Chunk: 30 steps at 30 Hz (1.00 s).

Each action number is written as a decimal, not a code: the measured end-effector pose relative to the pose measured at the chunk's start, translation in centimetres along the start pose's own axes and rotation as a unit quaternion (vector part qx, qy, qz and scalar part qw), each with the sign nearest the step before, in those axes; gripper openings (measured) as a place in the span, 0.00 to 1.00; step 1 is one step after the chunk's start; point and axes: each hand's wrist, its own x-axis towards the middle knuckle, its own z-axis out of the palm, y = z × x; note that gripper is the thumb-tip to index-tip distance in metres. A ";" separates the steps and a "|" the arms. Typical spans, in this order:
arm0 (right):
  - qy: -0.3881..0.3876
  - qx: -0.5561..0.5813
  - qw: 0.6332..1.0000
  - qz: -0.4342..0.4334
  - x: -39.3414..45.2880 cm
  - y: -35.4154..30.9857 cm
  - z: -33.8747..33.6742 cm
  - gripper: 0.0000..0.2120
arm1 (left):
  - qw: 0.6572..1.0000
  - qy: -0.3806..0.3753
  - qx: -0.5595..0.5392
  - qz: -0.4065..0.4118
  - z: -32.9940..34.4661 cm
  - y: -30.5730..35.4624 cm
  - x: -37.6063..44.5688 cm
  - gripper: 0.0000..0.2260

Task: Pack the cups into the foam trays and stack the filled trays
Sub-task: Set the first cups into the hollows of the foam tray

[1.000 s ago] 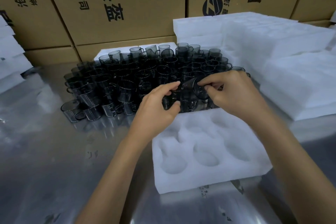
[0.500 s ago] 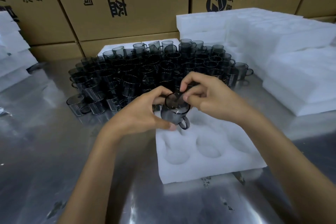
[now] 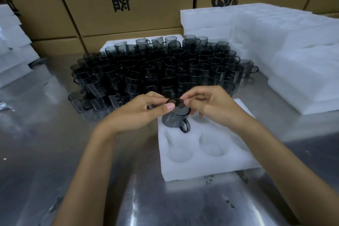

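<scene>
A white foam tray [image 3: 205, 169] with round pockets lies on the steel table in front of me. A smoky grey glass cup [image 3: 174, 118] with a handle sits at the tray's far left pocket, handle toward me. My left hand [image 3: 135, 113] pinches its rim from the left, and my right hand [image 3: 211, 104] pinches the rim from the right. Behind the tray stands a dense cluster of several dark glass cups [image 3: 161, 68], some resting on a foam sheet [image 3: 110, 45].
Stacks of white foam trays [image 3: 284, 51] fill the right side, and more foam [image 3: 12, 51] sits at the left edge. Cardboard boxes [image 3: 128, 2] form a wall at the back. Bare steel table [image 3: 55, 152] spreads to the left and near side.
Both hands took one cup from the cluster, brought it toward me and lowered it onto the tray's far left pocket.
</scene>
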 end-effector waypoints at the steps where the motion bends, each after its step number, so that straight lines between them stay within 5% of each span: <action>1: -0.001 0.003 1.000 -0.003 0.0 0.0 0.1 0.05 | 1.000 -0.011 0.002 -0.007 -0.1 -0.1 -0.1 0.14; 12: -0.022 -0.052 0.998 -0.014 0.0 0.3 0.5 0.02 | 1.000 -0.007 0.022 0.009 -0.3 -0.7 0.1 0.19; 21: -0.022 -0.245 0.968 -0.045 0.3 0.7 0.8 0.04 | 0.998 0.002 0.063 -0.015 0.3 -1.3 0.7 0.15; 23: -0.004 -0.223 0.974 -0.035 0.2 0.8 0.7 0.05 | 0.998 0.037 0.046 0.006 0.2 -1.4 0.8 0.12; 27: 0.098 -0.121 0.987 -0.029 0.5 0.7 0.3 0.05 | 0.972 0.229 0.047 0.019 0.3 -2.3 1.9 0.11; 30: 0.157 -0.169 0.973 -0.010 1.5 0.2 -1.2 0.11 | 0.959 0.255 0.122 0.005 1.2 -3.2 2.7 0.14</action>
